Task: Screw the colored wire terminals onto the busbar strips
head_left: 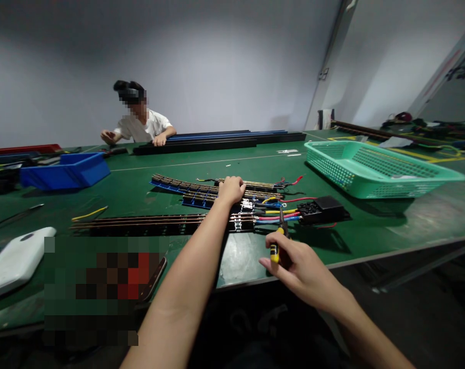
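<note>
My left hand point(232, 189) reaches over the strips and rests with bent fingers on the shorter strips point(196, 197), which have blue undersides and metal rods. My right hand point(294, 261) is closed around a yellow and black handled tool point(275, 250), whose dark tip points up toward the wires. A long black strip with copper-coloured rods point(140, 223) lies nearer to me, under my left forearm. Red, blue and yellow wires point(278, 217) run from its right end to a black connector block point(322, 209). What my left fingertips grip is hidden.
A green basket point(370, 177) stands at the right, a blue bin point(66, 171) at the left. A white device point(20, 256) lies front left. Across the green table point(370, 230), a person point(143, 123) sits by long black bars point(217, 141).
</note>
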Available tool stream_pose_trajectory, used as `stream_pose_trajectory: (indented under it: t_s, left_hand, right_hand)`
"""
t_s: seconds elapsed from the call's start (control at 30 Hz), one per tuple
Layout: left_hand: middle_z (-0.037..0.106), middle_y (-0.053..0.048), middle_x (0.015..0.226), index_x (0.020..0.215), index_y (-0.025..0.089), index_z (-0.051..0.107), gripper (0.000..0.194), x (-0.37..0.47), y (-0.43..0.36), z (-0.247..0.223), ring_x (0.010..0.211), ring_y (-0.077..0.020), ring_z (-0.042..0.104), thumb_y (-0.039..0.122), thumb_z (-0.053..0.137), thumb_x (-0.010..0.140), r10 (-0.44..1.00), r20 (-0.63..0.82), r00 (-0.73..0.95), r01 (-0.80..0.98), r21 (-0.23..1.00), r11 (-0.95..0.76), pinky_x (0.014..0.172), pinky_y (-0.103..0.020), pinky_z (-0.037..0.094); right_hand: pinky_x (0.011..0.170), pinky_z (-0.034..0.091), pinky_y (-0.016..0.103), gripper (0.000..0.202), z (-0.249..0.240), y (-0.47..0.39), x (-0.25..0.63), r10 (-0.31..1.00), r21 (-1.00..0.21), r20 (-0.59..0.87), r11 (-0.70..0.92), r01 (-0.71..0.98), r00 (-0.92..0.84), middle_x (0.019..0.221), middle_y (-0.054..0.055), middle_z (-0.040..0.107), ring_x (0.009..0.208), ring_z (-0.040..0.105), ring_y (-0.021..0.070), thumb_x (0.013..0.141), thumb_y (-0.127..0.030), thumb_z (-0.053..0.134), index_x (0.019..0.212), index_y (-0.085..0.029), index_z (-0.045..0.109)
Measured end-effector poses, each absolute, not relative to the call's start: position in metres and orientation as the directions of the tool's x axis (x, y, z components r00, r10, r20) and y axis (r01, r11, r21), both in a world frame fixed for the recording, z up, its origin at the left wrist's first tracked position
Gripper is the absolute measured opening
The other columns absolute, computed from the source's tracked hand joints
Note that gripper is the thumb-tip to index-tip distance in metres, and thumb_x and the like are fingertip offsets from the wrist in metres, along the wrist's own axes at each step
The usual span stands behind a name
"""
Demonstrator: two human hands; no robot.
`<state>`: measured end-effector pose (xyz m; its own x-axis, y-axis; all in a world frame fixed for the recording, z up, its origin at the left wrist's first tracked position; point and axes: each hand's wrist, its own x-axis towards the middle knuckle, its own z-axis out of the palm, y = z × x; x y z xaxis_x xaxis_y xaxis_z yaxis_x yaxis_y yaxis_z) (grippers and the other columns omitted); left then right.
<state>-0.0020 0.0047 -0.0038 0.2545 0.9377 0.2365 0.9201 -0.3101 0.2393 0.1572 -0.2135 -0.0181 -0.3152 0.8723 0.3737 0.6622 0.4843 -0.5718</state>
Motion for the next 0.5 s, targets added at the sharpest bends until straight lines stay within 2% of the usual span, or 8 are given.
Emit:
stream_pose_trajectory:
  t_s: [0.1,0.17,0.23,0.3,0.37,0.5]
  left_hand:
    - [0.069,-0.007,0.126,0.112,0.024,0.068,0.026,-0.002,0.005,-0.004,0.120,-0.0275,0.055,0.037,0.050,0.099,0.936,0.240,0.256,0.918,0.243,-0.313,0.100,-0.043,0.045]
    - [0.069,-0.007,0.126,0.112,0.024,0.069,0.026,-0.002,0.005,-0.005,0.121,-0.0277,0.055,0.037,0.050,0.099,0.936,0.243,0.253,0.918,0.246,-0.312,0.100,-0.044,0.045]
    - [0.069,-0.007,0.126,0.111,0.024,0.069,0.026,-0.002,0.004,-0.005,0.121,-0.0276,0.055,0.038,0.050,0.099,0.938,0.241,0.249,0.919,0.249,-0.307,0.099,-0.043,0.045]
    - [0.069,-0.007,0.126,0.111,0.025,0.069,0.025,-0.002,0.004,-0.004,0.121,-0.0272,0.054,0.037,0.050,0.099,0.939,0.237,0.248,0.919,0.250,-0.306,0.099,-0.043,0.045]
    - [0.069,-0.007,0.125,0.111,0.025,0.069,0.025,-0.003,0.004,-0.004,0.121,-0.0272,0.055,0.037,0.050,0.099,0.938,0.240,0.249,0.918,0.252,-0.308,0.099,-0.043,0.045]
    - [0.069,-0.008,0.125,0.110,0.023,0.069,0.026,-0.003,0.003,-0.003,0.120,-0.0280,0.055,0.037,0.050,0.099,0.937,0.244,0.250,0.916,0.254,-0.311,0.099,-0.044,0.045]
  right_hand:
    - [0.049,0.034,0.024,0.028,-0.029,-0.210,0.151,0.926,-0.807,0.359,0.370,0.459,-0.115,0.061,-0.004,0.051,0.051,0.044,0.0124,0.090,-0.045,0.065,0.079,-0.023,0.051]
    - [0.044,0.031,0.023,0.040,-0.037,-0.208,0.144,0.943,-0.929,0.325,0.305,0.210,0.067,0.053,-0.006,0.042,0.046,0.036,0.0106,0.091,-0.053,0.062,0.070,-0.024,0.043]
    - [0.044,0.034,0.023,0.048,-0.041,-0.205,0.136,0.922,-0.946,0.296,0.318,-0.056,0.249,0.049,-0.008,0.033,0.044,0.031,0.0104,0.093,-0.059,0.057,0.065,-0.025,0.037]
    - [0.049,0.041,0.024,0.051,-0.040,-0.205,0.131,0.892,-0.909,0.279,0.365,-0.203,0.356,0.050,-0.008,0.030,0.046,0.033,0.0116,0.093,-0.062,0.053,0.064,-0.025,0.035]
    - [0.052,0.043,0.024,0.047,-0.036,-0.209,0.129,0.893,-0.912,0.274,0.359,-0.198,0.357,0.053,-0.007,0.035,0.050,0.039,0.0128,0.094,-0.062,0.053,0.068,-0.025,0.039]
    - [0.050,0.040,0.023,0.027,-0.032,-0.230,0.133,0.927,-0.946,0.324,0.315,0.076,0.189,0.064,-0.004,0.051,0.055,0.047,0.0129,0.093,-0.048,0.062,0.085,-0.025,0.051]
